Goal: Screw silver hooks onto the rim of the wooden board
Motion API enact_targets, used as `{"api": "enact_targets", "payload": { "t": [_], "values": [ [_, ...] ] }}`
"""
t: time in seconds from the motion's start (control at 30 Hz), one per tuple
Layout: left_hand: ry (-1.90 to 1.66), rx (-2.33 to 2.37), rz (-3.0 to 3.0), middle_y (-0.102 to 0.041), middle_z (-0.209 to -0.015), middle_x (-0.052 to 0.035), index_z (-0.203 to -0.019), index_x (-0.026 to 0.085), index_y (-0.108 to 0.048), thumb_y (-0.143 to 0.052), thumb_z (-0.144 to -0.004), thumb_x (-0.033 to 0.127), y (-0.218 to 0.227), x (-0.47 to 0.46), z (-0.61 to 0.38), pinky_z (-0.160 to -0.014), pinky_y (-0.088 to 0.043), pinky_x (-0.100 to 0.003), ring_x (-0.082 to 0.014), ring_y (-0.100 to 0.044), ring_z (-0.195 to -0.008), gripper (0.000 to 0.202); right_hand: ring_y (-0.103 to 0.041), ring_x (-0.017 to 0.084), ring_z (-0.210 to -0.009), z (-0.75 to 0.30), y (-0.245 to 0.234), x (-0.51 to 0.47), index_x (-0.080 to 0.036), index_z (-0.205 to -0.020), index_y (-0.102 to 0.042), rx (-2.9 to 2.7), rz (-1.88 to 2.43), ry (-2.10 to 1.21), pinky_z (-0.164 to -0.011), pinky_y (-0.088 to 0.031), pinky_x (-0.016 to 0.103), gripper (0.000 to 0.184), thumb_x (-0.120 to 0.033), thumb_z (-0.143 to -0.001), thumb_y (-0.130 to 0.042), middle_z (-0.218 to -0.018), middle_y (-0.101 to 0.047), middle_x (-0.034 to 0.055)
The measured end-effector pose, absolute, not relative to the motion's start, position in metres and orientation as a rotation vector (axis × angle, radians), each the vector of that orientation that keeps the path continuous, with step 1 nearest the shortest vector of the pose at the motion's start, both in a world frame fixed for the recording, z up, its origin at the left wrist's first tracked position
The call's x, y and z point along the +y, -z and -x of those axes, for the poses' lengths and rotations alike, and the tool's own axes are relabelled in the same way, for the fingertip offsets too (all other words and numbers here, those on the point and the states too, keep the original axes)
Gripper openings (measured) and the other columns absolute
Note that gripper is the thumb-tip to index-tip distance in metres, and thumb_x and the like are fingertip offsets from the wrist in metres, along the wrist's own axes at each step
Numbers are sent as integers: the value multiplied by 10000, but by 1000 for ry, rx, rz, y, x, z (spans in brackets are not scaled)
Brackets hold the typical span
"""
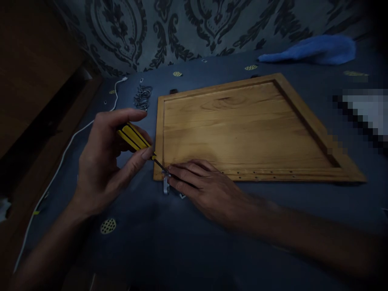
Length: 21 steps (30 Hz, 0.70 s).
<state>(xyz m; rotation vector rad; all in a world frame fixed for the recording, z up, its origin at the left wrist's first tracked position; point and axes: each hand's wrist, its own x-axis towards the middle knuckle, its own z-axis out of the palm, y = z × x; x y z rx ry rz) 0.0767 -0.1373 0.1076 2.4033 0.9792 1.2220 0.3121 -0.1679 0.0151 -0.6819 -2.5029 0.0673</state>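
Note:
My left hand [106,157] is closed round the yellow-and-black handle of a screwdriver [133,136], with the index finger stretched along above it. The screwdriver's shaft slants down to a small grey metal hook [166,185] at the near left corner of a framed wooden panel [236,129]. Over the panel's near edge lies my right hand [209,188]; its thumb and forefinger come together at the hook, close to the screwdriver tip. The tip and any screw under it are hard to make out. Several small dark holes run along the near frame strip.
A pile of metal hooks [142,97] lies beyond my left hand. A white cable [65,155] runs down the left side of the dark blue patterned cloth [136,242]. At the back right sits a blue cloth [321,50]. A brown wooden surface [33,60] borders the left.

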Motion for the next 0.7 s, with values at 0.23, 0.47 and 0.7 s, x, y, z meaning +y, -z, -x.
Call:
{"api": "enact_targets", "payload": {
  "t": [0.23,0.47,0.7],
  "values": [
    [-1248,942,-2431,-617,-1199,-28,-1395,340,-616,-895,-803,138,-107,-138,-77,-665,-682,-322,-191,-748,-860,685,-622,246,-1248,-312,-13,-167,-111,-1362,-641,-2495,681,-108,-1052,-498,416,389,-107,-990,-527,-1412,-685,116],
    [-1172,921,-2391,-632,-1151,-28,-1427,338,-578,-788,-886,67,-110,-138,-79,-705,-691,-288,-177,-742,-928,641,-623,252,-1246,-312,-14,-168,-109,-1329,-659,-2476,668,-83,-1038,-508,420,367,-97,-987,-524,-1385,-706,108],
    [-1276,971,-2548,-648,-1167,-33,-1414,332,-615,-867,-839,132,-110,-139,-80,-620,-673,-277,-164,-710,-835,659,-617,243,-1249,-313,-15,-168,-108,-1354,-649,-2503,678,-108,-1052,-494,420,401,-84,-975,-518,-1405,-688,128]
  ]
}}
